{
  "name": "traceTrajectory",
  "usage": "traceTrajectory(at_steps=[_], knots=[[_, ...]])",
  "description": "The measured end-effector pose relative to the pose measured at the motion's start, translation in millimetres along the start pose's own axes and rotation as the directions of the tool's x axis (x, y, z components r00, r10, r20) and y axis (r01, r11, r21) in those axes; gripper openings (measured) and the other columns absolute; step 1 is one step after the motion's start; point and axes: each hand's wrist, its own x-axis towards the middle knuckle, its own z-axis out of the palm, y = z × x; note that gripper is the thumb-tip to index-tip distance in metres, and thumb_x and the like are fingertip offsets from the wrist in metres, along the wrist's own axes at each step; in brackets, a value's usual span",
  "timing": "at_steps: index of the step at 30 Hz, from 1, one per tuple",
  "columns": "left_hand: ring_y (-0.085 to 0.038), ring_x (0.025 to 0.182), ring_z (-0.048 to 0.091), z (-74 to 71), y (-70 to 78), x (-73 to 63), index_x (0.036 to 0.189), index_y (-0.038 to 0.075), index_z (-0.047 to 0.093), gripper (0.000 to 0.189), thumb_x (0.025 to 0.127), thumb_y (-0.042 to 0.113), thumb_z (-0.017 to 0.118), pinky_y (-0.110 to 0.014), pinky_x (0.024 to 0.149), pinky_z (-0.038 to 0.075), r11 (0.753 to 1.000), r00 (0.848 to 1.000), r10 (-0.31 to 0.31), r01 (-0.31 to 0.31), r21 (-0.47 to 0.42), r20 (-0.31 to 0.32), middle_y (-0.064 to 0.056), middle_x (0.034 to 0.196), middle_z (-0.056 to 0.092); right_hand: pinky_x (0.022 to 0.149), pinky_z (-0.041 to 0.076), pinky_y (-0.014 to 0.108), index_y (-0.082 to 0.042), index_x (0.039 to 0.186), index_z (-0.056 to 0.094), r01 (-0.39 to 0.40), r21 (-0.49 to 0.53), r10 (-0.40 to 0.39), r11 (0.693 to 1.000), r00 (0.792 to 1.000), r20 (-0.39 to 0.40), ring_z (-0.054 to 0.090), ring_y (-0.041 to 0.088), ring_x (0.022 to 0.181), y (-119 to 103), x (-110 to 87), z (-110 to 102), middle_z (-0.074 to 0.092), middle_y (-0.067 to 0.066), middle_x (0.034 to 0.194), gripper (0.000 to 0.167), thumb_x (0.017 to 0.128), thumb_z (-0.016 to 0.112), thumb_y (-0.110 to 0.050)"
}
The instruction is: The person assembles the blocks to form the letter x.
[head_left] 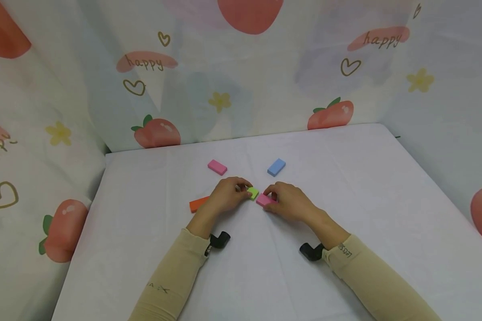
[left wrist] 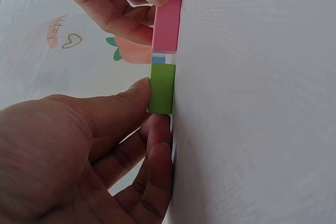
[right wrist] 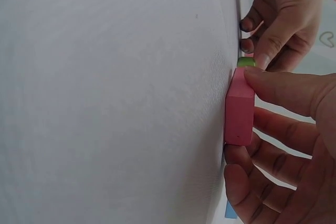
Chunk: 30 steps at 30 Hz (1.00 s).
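Near the middle of the white table, my left hand pinches a small lime-green block between thumb and fingers. In the left wrist view that green block stands close over the tabletop, its near face showing. My right hand holds a longer pink block just to the right of it. Seen from the right wrist, the thumb lies on one edge of the pink block and the fingers are at its other side. A narrow gap separates the two blocks in the head view.
An orange block lies beside my left wrist, partly hidden by it. Farther back are another pink block on the left and a blue block on the right. A patterned curtain hangs behind the table.
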Motion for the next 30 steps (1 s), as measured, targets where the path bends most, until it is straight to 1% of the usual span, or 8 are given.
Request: traceTrajectory(at_steps=[12, 22, 30], knots=[[-0.016, 0.091, 0.062, -0.9, 1.0, -1.1, 0.118, 0.018, 0.076, 0.021, 0.098, 0.024, 0.073, -0.032, 0.082, 0.049, 1.000, 1.000, -0.010, 0.010, -0.009, 0.004, 0.001, 0.094, 0.067, 0.074, 0.045, 0.033, -0.007, 0.123, 0.071, 0.016, 0.000, -0.016, 1.000, 1.000, 0.002, 0.056, 0.019, 0.084, 0.2, 1.5, 0.0, 0.064, 0.005, 0.096, 0.039, 0.091, 0.081, -0.026], [-0.015, 0.090, 0.062, -0.2, 0.5, -0.2, 0.117, 0.018, 0.076, 0.021, 0.098, 0.024, 0.073, -0.031, 0.081, 0.049, 1.000, 1.000, -0.001, 0.001, -0.007, 0.002, 0.001, 0.094, 0.067, 0.074, 0.045, 0.032, -0.008, 0.123, 0.071, 0.010, 0.004, -0.010, 1.000, 1.000, 0.001, 0.056, 0.019, 0.083, -1.1, 0.9, -1.0, 0.064, 0.004, 0.096, 0.039, 0.091, 0.081, -0.026], [-0.016, 0.091, 0.062, 0.1, 0.7, -0.4, 0.118, 0.018, 0.076, 0.021, 0.098, 0.024, 0.073, -0.032, 0.083, 0.049, 1.000, 1.000, -0.006, 0.006, -0.007, 0.001, 0.001, 0.095, 0.067, 0.074, 0.045, 0.033, -0.007, 0.123, 0.071, 0.012, 0.006, -0.012, 1.000, 1.000, -0.002, 0.056, 0.019, 0.084, -1.9, 1.0, -1.1, 0.064, 0.004, 0.096, 0.038, 0.091, 0.081, -0.026]])
